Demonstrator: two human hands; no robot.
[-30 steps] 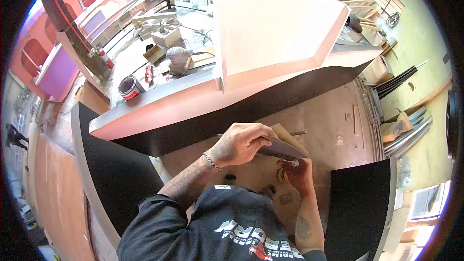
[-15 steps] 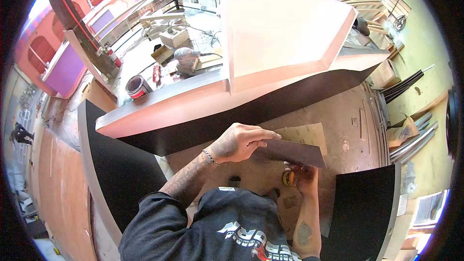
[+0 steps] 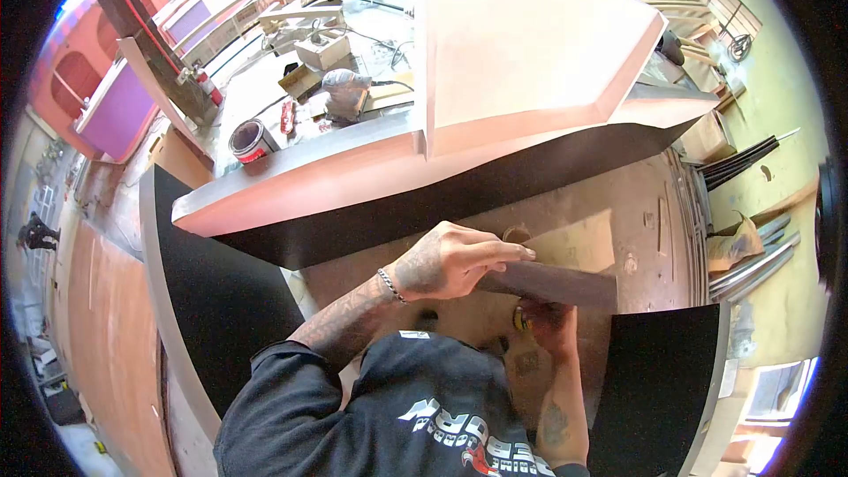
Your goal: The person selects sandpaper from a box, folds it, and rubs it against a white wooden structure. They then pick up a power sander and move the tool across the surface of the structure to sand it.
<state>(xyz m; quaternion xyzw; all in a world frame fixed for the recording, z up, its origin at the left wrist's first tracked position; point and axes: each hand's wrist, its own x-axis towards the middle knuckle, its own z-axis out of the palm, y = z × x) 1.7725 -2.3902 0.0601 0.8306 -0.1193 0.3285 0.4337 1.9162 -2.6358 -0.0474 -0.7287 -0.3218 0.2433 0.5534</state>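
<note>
A dark brown sheet, like sandpaper, (image 3: 561,286) is held in front of my chest, seen at a steep slant. My left hand (image 3: 455,261), with a chain bracelet at the wrist, pinches its left end between thumb and fingers. Under the sheet's right part is my right hand (image 3: 549,322), in shadow, fingers curled round a small yellow and black object (image 3: 520,318), perhaps a tape measure. Beyond the sheet lies a pale tan sheet (image 3: 579,243), with a small round brown thing (image 3: 516,235) at its left edge.
Ahead stands a long pinkish-white curved panel (image 3: 353,178) with a black lower face (image 3: 371,221). An open can (image 3: 252,141) and a sander (image 3: 346,93) sit on or behind its top. Black curved panels flank me at left (image 3: 212,283) and right (image 3: 662,380). A distant person (image 3: 38,231) is at far left.
The dark sheet has shifted slightly right and now appears narrower, more edge-on. My left hand has moved right with it. A small round brown thing now shows beyond the sheet.
</note>
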